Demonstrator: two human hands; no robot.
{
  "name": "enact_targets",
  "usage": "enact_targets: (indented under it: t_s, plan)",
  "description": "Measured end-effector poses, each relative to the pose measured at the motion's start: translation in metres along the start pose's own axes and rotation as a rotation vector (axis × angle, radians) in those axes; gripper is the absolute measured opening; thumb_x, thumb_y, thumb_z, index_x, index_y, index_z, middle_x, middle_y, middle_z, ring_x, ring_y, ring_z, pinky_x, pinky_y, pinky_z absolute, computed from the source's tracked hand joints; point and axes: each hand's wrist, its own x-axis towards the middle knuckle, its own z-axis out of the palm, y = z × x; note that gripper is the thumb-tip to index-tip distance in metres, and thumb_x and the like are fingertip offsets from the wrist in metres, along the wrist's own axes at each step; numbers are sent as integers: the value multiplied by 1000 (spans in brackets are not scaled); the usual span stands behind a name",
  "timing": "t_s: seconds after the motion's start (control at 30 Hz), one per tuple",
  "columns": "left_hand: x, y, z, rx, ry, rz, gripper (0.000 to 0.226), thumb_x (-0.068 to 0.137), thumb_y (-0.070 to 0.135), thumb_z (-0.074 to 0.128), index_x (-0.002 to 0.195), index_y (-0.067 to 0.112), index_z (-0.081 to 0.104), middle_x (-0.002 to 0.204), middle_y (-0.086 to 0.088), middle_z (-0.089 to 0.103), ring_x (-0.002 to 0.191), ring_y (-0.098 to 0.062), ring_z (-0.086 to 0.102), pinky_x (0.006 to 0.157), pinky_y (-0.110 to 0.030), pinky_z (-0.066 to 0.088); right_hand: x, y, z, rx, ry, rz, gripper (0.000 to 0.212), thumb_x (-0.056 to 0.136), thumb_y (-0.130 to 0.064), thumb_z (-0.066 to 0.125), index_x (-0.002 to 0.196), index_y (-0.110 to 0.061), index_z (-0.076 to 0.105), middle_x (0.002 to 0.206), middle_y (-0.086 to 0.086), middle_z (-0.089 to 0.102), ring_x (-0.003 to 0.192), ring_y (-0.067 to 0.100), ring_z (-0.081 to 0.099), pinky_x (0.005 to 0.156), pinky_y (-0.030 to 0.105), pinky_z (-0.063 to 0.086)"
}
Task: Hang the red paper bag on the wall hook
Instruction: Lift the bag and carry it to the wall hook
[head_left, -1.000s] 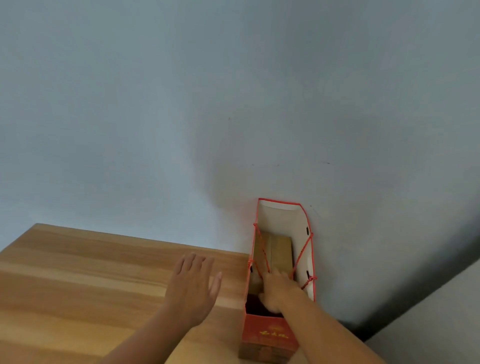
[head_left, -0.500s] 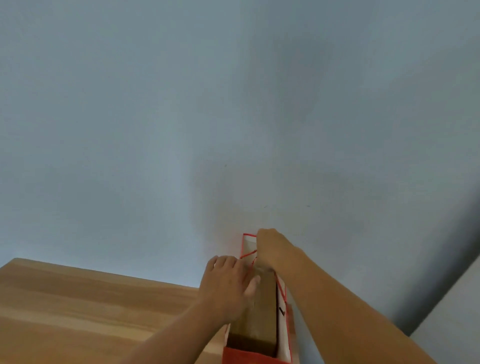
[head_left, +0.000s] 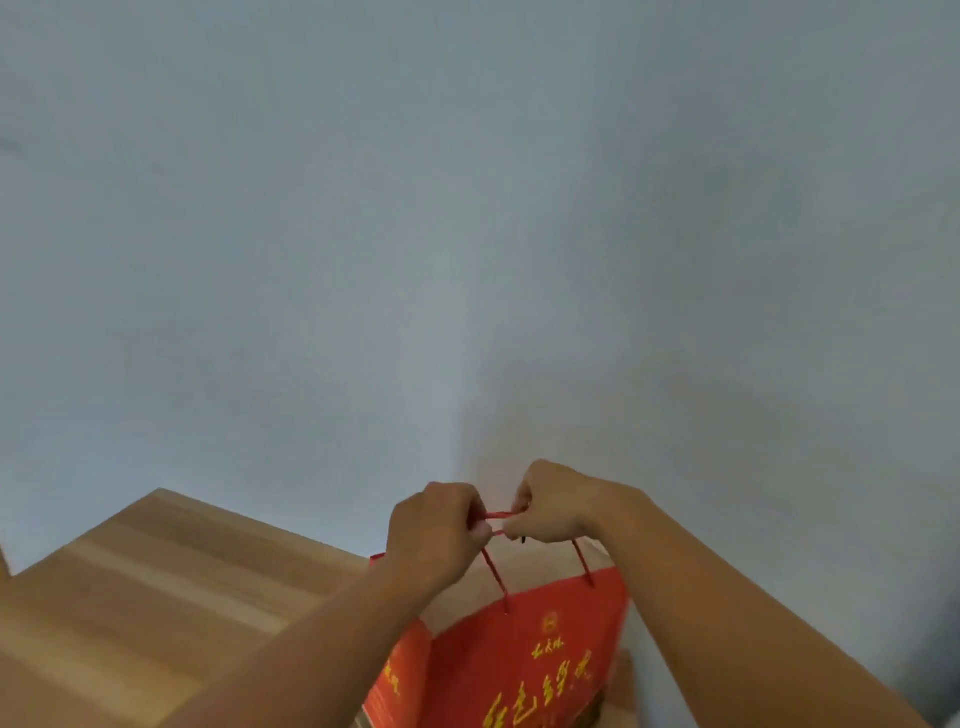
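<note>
head view, reading left to right around the red paper bag (head_left: 524, 644): the wooden table (head_left: 156, 587) lies to its left; above the bag's mouth the left hand (head_left: 441, 525) is closed on the red cord handles (head_left: 496, 516), and just right of it the right hand (head_left: 556, 506) is fisted on the same cords, stretched taut between them. the bag hangs below both fists, in front of the pale wall (head_left: 467, 234). no hook shows. to do this well, i'd keep both loops together and spread, lifting steadily until a hook appears.
</note>
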Motion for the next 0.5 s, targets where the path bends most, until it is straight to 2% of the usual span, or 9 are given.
enact_targets:
  t_s: [0.1, 0.2, 0.27, 0.37, 0.5]
  plan:
    - [-15, -35, -47, 102, 14, -14, 11, 81, 32, 63, 90, 30, 71, 83, 9, 73, 76, -13, 65, 67, -33, 53, 1, -33, 13, -171, 131, -187, 15, 94, -20, 65, 100, -7, 70, 99, 11, 71, 87, 29, 69, 80, 43, 59]
    - [-40, -67, -88, 268, 27, -38, 12, 84, 32, 61, 92, 29, 69, 81, 9, 73, 74, -13, 65, 68, -32, 51, 8, -77, 33, -306, 221, -369, 7, 98, -6, 58, 102, -7, 63, 101, 12, 67, 87, 29, 67, 76, 42, 57]
    - [-59, -91, -115, 310, 18, -109, 9, 85, 33, 60, 89, 30, 67, 80, 10, 72, 73, -12, 64, 66, -31, 50, 11, -108, 45, -355, 231, -482, 11, 96, 0, 58, 103, -7, 62, 100, 11, 63, 82, 26, 63, 69, 39, 53]
    - [-94, -129, -151, 342, 34, -197, 8, 82, 38, 60, 87, 33, 64, 77, 12, 69, 71, -10, 61, 67, -33, 53, 8, -157, 61, -343, 264, -654, 13, 99, -5, 53, 109, -9, 59, 98, 9, 55, 77, 23, 52, 65, 36, 43]
    - [-138, -180, -191, 400, 104, -304, 4, 82, 34, 64, 85, 32, 64, 75, 12, 68, 72, -7, 60, 58, -24, 44, 2, -233, 89, -288, 283, -816, 18, 100, -11, 52, 117, -12, 57, 111, 7, 54, 92, 26, 55, 68, 36, 41]
